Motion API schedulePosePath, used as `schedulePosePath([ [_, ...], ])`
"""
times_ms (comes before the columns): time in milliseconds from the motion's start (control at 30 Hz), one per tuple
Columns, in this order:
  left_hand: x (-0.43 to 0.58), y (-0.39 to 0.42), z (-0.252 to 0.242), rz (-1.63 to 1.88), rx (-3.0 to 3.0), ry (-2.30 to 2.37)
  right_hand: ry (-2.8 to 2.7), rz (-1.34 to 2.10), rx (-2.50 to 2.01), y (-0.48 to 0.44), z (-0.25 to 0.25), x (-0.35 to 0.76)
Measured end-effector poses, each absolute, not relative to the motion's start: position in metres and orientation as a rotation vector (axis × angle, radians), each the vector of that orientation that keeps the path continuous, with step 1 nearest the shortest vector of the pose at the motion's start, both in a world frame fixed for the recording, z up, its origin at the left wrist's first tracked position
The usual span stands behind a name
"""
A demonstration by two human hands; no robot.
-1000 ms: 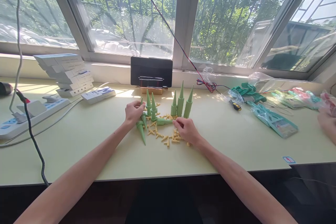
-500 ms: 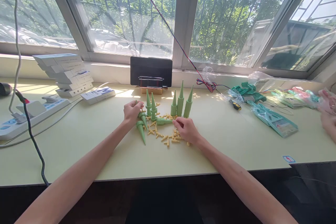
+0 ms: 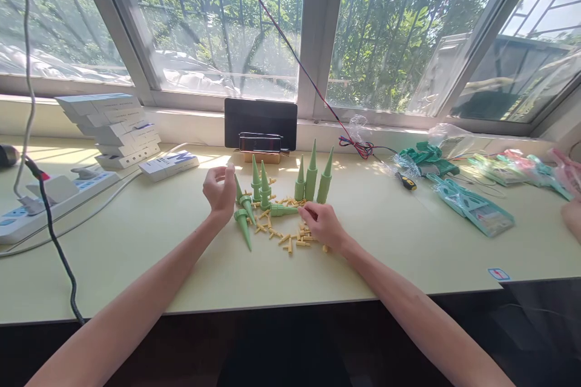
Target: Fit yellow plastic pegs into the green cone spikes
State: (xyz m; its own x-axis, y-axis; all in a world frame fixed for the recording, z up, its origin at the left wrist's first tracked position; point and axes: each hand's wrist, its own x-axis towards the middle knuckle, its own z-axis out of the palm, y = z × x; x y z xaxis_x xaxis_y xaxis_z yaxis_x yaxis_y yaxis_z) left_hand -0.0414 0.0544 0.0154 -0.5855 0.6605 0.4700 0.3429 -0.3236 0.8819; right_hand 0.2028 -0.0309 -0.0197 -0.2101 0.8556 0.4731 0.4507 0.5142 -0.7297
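Several green plastic cones stand on the pale table: a group of three (image 3: 312, 176) and a smaller group (image 3: 258, 184). Another cone (image 3: 244, 227) lies flat, and one more lying cone (image 3: 284, 210) points toward my right hand. Small yellow pegs (image 3: 290, 239) are scattered among them. My left hand (image 3: 220, 190) is raised just left of a leaning cone (image 3: 239, 188), its fingers loosely curled and apart with nothing seen in them. My right hand (image 3: 320, 224) rests on the table among the pegs, fingertips pinched at the end of the lying cone; what they hold is hidden.
A black screen (image 3: 261, 124) stands at the window. White boxes (image 3: 113, 127), a power strip (image 3: 45, 193) and a black cable (image 3: 59, 248) lie left. A screwdriver (image 3: 406, 181) and teal packets (image 3: 472, 208) lie right. Another person's hand (image 3: 572, 217) shows at the right edge.
My left hand has let go of the cones by the smaller group and lifted up and slightly left, opening. My right hand has stayed put. The other person's hand moved right.
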Motion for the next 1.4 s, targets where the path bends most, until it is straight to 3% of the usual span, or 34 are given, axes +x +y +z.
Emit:
schedulePosePath([
  [100,-0.034,0.042,0.022,2.245,1.599,1.726,-1.806,0.539,-1.115,-0.031,-0.019,0.203],
  [200,-0.021,0.026,0.024,2.215,1.903,1.669,-1.761,0.519,-1.16,-0.031,-0.018,0.204],
  [300,-0.008,0.013,0.02,1.927,2.215,1.492,-1.73,0.498,-1.189,-0.031,-0.018,0.205],
  [500,0.004,0.005,0.006,0.934,2.877,1.105,-1.65,0.525,-1.21,-0.034,-0.011,0.208],
  [833,0.003,0.004,0.01,0.443,2.939,1.417,-1.595,0.556,-1.223,-0.032,-0.013,0.21],
  [1100,0.004,0.004,0.009,0.336,2.937,1.444,-1.582,0.568,-1.235,-0.033,-0.011,0.209],
  [1400,0.003,0.005,0.003,0.549,2.863,1.324,-1.537,0.525,-1.236,-0.032,-0.012,0.211],
])
